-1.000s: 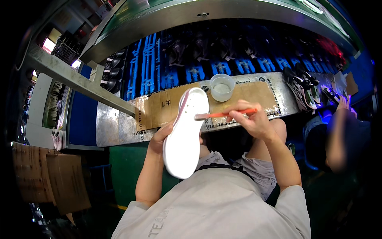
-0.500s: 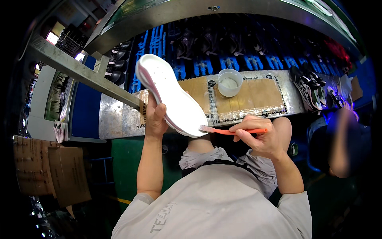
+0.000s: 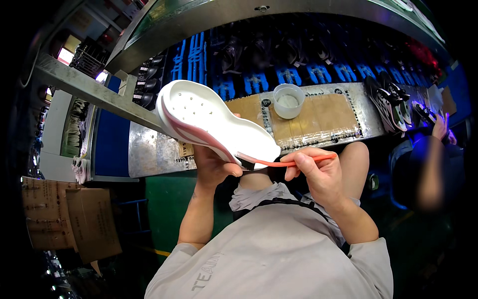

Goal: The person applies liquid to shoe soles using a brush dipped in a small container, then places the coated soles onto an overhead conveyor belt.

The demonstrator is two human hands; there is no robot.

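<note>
My left hand [image 3: 215,165] grips a white shoe sole [image 3: 209,122] with pink side stripes from below, holding it tilted, its inner face up and toe end toward the upper left. My right hand [image 3: 313,172] pinches an orange-handled brush [image 3: 294,162]. The brush's dark tip touches the heel edge of the sole. A white cup [image 3: 289,100] with pale glue stands on the cardboard-covered metal shelf [image 3: 323,117] just beyond the sole.
Dark shoe uppers [image 3: 391,102] lie on the shelf's right end, blue holders [image 3: 318,72] line the conveyor behind. Another person [image 3: 428,164] sits at the right, a hand near the shelf. Cardboard boxes [image 3: 69,219] stand at lower left. A grey metal beam [image 3: 94,92] crosses the upper left.
My left hand turned the sole from hanging toe-down to lifted with its inner face up. My right hand brought the brush down from the shelf to the heel edge.
</note>
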